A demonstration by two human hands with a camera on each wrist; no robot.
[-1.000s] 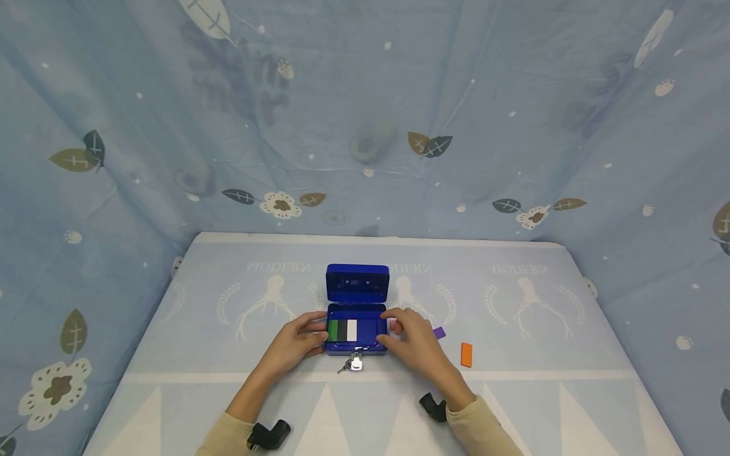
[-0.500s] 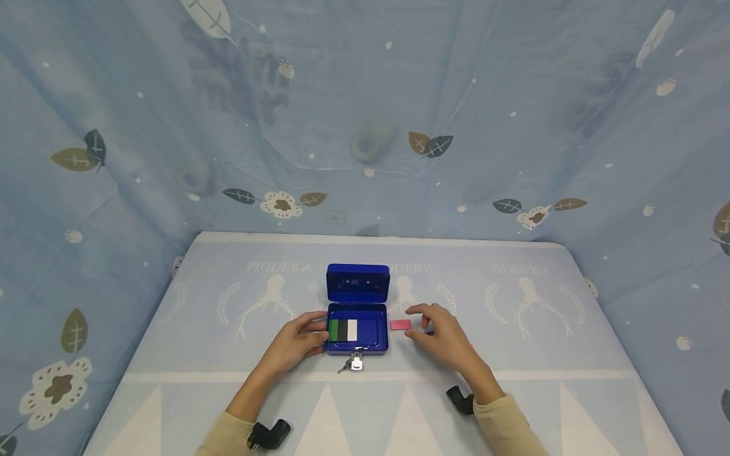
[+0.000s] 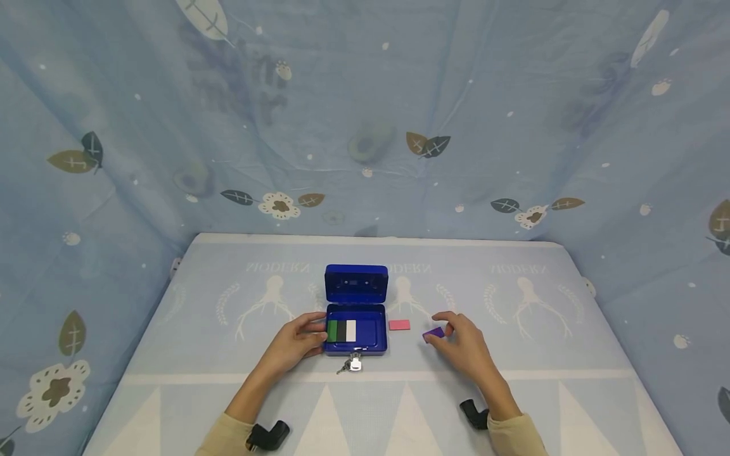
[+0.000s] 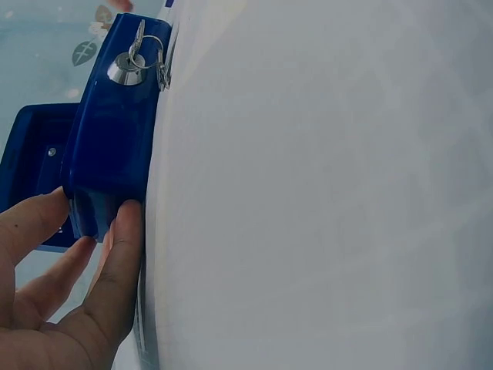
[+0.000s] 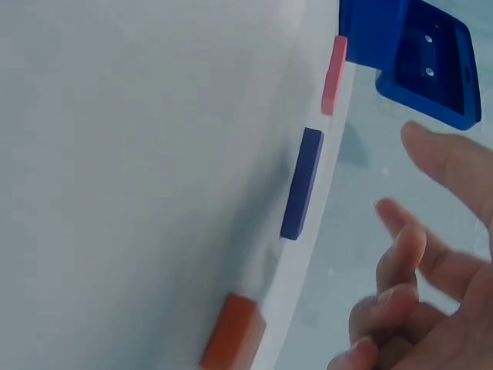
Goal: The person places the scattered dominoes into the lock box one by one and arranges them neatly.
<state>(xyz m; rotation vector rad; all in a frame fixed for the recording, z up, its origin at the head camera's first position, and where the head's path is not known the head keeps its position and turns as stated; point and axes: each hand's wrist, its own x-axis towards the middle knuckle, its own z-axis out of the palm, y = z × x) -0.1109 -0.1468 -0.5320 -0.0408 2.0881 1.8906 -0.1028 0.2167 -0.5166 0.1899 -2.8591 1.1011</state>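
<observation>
A blue cash box [image 3: 372, 329] stands on the table with its lid [image 3: 356, 284] raised. In its left part, a green block [image 3: 332, 330], a black block [image 3: 341, 330] and a white block [image 3: 350, 330] lie side by side. My left hand [image 3: 291, 345] touches the box's left side with its fingertips. Over a purple block [image 3: 436, 333], my right hand [image 3: 466, 345] spreads thumb and fingers; the right wrist view shows them apart from this block [image 5: 302, 185]. Between box and hand lies a pink block [image 3: 399, 325]. An orange block [image 5: 233, 333] shows in the right wrist view.
Keys [image 4: 137, 48] on a ring hang at the lock [image 4: 125, 69] on the box's front. A patterned cloth covers the table [image 3: 525, 354], and a blue leaf-print curtain [image 3: 365, 114] encloses it. Black wrist mounts [image 3: 268, 436] sit by both sleeves.
My right hand has moved right, from the box's right edge past the pink block to the purple block. It now hides the orange block in the head view. My left hand has stayed at the box.
</observation>
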